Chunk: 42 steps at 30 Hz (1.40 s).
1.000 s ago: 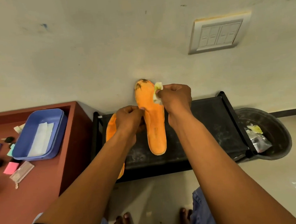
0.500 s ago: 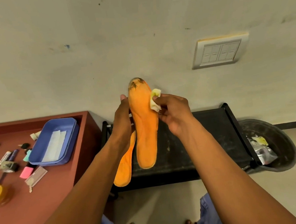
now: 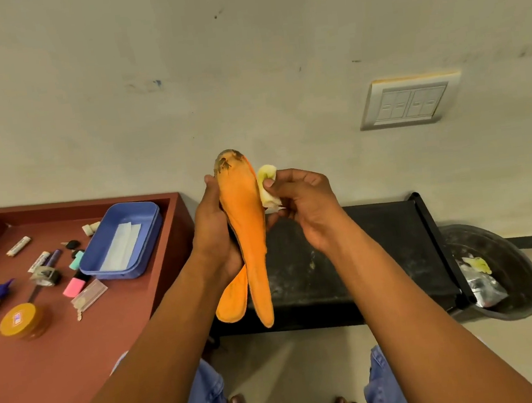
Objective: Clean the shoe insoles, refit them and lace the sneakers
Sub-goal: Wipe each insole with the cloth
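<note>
**Insole turned edge-on; wipe moves to the rim**

We hold both insoles in the left hand (image 3: pixel 217 236). The front insole (image 3: pixel 248 236) stands nearly upright, toe end up, above the black bench (image 3: pixel 378 255). The second insole (image 3: pixel 232 303) hangs behind it, with only its lower end showing below the left hand.

Compared with one second ago, the front insole is rotated. Then its broad orange face pointed at the camera; now we see it closer to edge-on, and the left hand wraps it from the left with the fingers behind. Both hands also sit higher against the wall.

The right hand (image 3: pixel 304 204) pinches a small pale wipe (image 3: pixel 268 184) between thumb and fingers. The wipe sits at the right edge of the front insole, near the toe end; we cannot tell whether it touches. One second ago it sat at much the same spot on the toe end.

A dark stain (image 3: pixel 226 162) is still visible at the toe tip.

Our judgement: the cleaning step is in progress and not complete. The rotation suggests that we are presenting the rim and toe for wiping. The stain probably needs firmer strokes. No sneakers are in view, so refitting and lacing are not yet begun.

A blue tray (image 3: pixel 150 233) lies on the red table (image 3: pixel 77 352) to the left. A dark bin (image 3: pixel 523 289) stands on the right.
</note>
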Each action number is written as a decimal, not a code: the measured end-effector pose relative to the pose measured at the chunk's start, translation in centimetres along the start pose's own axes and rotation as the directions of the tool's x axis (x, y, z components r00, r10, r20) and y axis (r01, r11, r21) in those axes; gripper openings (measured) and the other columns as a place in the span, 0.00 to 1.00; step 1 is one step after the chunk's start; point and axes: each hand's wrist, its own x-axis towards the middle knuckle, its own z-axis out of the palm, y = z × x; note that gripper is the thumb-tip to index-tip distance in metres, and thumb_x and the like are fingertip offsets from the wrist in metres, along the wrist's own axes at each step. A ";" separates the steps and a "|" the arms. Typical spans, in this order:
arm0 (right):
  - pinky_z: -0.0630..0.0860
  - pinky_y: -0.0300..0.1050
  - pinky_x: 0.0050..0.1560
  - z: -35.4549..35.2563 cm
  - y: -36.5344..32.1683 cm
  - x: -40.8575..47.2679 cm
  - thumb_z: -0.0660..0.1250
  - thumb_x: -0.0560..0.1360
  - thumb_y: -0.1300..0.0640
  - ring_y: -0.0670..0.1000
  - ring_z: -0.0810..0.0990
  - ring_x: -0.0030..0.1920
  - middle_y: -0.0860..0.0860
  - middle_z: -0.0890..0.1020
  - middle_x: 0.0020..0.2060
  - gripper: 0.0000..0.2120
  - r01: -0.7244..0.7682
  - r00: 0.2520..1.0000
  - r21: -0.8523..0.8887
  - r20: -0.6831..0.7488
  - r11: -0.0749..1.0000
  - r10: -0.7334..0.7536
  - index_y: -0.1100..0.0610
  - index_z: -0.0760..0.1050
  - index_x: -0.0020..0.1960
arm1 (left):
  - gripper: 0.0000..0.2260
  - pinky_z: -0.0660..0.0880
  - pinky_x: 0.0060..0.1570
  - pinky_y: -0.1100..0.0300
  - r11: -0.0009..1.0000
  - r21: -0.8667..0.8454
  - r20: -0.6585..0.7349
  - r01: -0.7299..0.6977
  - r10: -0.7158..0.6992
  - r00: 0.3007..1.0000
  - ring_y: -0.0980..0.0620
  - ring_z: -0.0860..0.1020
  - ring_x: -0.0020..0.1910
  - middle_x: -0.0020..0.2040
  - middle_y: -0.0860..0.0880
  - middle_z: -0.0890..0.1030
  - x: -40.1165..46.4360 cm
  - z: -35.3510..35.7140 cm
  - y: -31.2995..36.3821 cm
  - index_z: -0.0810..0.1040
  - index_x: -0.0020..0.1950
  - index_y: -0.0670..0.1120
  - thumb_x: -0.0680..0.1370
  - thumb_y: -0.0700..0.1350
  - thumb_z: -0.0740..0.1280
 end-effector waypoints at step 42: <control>0.74 0.31 0.42 0.2 2.3 2.0 0.78 0.71 0.46 0.46 0.79 0.48 0.48 0.76 0.57 0.20 0.273 0.852 -0.748 -0.104 0.605 -0.514 0.46 0.79 0.60 | 0.30 0.85 0.42 0.54 0.988 0.021 -0.032 0.152 -0.152 0.988 0.44 0.85 0.53 0.59 0.40 0.85 2.2 1.7 -0.7 0.73 0.74 0.45 0.84 0.64 0.50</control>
